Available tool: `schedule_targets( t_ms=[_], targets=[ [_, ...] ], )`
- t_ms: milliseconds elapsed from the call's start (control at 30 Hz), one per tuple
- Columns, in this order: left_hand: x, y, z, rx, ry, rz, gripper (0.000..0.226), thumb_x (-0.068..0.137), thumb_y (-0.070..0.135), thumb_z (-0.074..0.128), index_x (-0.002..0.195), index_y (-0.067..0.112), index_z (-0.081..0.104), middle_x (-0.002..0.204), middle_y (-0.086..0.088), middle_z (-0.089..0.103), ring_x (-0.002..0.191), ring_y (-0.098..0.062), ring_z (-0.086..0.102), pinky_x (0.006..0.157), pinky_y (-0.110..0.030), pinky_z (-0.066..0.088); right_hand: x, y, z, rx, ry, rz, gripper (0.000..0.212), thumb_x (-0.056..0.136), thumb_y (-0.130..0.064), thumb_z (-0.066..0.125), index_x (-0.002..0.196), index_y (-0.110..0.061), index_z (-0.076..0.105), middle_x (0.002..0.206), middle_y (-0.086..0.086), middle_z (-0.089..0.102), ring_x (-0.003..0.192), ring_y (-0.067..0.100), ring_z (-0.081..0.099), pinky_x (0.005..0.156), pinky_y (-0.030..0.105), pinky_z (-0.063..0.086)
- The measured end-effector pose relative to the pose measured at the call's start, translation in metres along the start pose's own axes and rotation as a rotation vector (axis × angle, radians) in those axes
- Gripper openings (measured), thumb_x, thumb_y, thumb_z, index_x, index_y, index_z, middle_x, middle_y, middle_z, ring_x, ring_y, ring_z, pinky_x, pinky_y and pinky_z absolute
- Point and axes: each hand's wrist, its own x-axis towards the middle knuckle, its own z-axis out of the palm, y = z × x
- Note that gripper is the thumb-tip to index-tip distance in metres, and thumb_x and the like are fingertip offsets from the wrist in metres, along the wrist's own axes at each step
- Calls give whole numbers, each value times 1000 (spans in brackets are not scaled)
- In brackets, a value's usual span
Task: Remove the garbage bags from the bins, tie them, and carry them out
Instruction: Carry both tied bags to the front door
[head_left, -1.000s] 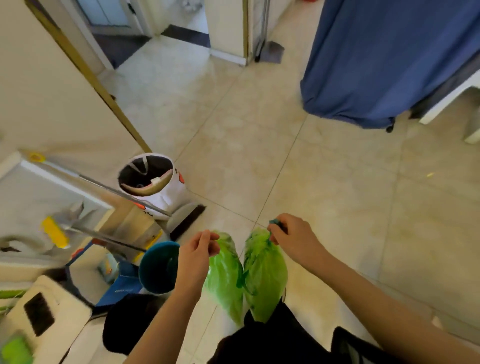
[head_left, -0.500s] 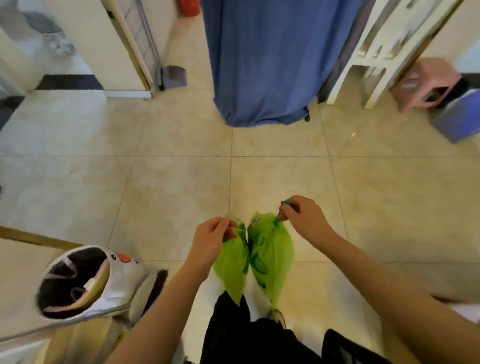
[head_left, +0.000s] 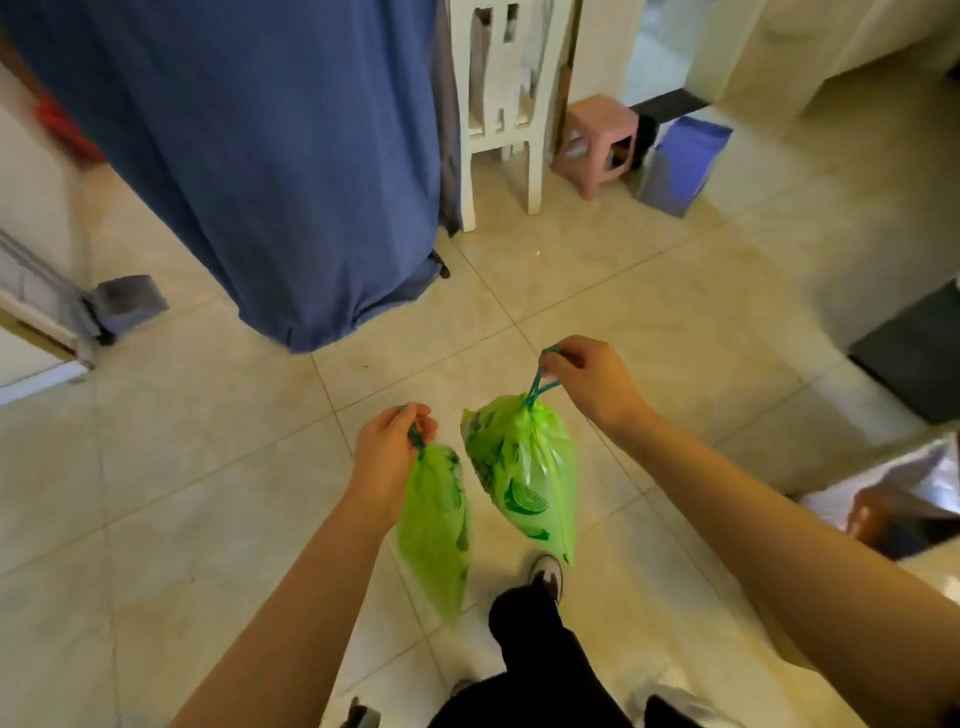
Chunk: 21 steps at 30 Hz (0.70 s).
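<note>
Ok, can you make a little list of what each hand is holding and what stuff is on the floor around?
left hand: pinches the drawstring of the left green bag, hanging
right hand: holds the drawstring loop of the right green bag, hanging
bags: both closed at the top, apart
floor: beige tiles
ahead: blue curtain, white chair, pink stool

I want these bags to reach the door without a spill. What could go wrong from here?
1. Each hand, left and right, pinches only a thin drawstring; a slip could drop the left bag or right bag.
2. The blue curtain and pink stool ahead could snag a swinging bag.
</note>
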Motion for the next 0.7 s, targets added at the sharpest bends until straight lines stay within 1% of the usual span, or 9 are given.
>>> schedule_targets(
  t_ms=[100,167,200,233,333,467,567,633,700],
  targets=[
    [27,10,42,19,-42,23,29,98,11,45,76,9,63,55,2,63,64,-20,55,74,-34,43,34,8,-29,40,14,2,19,91,-18,52,82,-11,67,77,-2,68,78,23,64,70,31,50],
    [42,20,73,20,-58,31,30,99,12,44,76,8,63,54,2,63,62,-19,55,74,-34,43,57,15,-51,40,5,10,20,92,-19,51,80,-12,66,73,-5,66,72,15,62,62,19,46],
    [47,26,88,23,-69,31,30,99,11,43,77,7,62,55,1,63,60,-18,55,73,-33,45,67,19,-62,39,3,13,20,92,-19,51,79,-13,65,71,-6,65,69,10,60,59,16,43],
    [53,31,105,21,-80,32,30,99,11,43,77,6,62,56,-1,63,59,-17,55,72,-32,46,78,23,-73,38,-2,12,20,92,-19,51,78,-14,65,69,-7,64,67,8,58,59,17,41],
    [72,45,152,69,-110,53,30,99,9,42,77,4,62,66,-10,60,62,-19,56,74,-32,49,110,35,-107,36,-8,7,19,92,-19,53,78,-14,65,69,-6,63,66,11,56,62,24,42],
    [105,62,220,77,-173,40,29,99,7,41,78,3,61,69,-12,57,65,-20,54,74,-32,48,151,55,-160,56,59,57,20,93,-16,51,80,-13,67,68,-4,62,67,13,57,59,22,43],
    [132,73,281,95,-242,16,28,99,5,42,79,1,61,66,-11,58,64,-21,53,74,-32,47,184,78,-206,41,149,113,24,91,-16,49,75,-20,66,71,5,63,66,20,56,61,33,46],
    [148,78,325,126,-292,2,29,99,6,42,78,2,62,60,-7,60,62,-21,51,75,-34,46,205,92,-239,17,200,150,24,91,-16,49,76,-19,67,73,9,63,62,20,52,58,32,42],
    [166,84,368,140,-348,0,29,98,6,42,78,3,62,62,-8,58,62,-21,50,75,-33,47,230,103,-273,15,237,181,24,92,-14,48,82,-13,69,70,4,59,60,17,48,55,29,37]
  ],
)
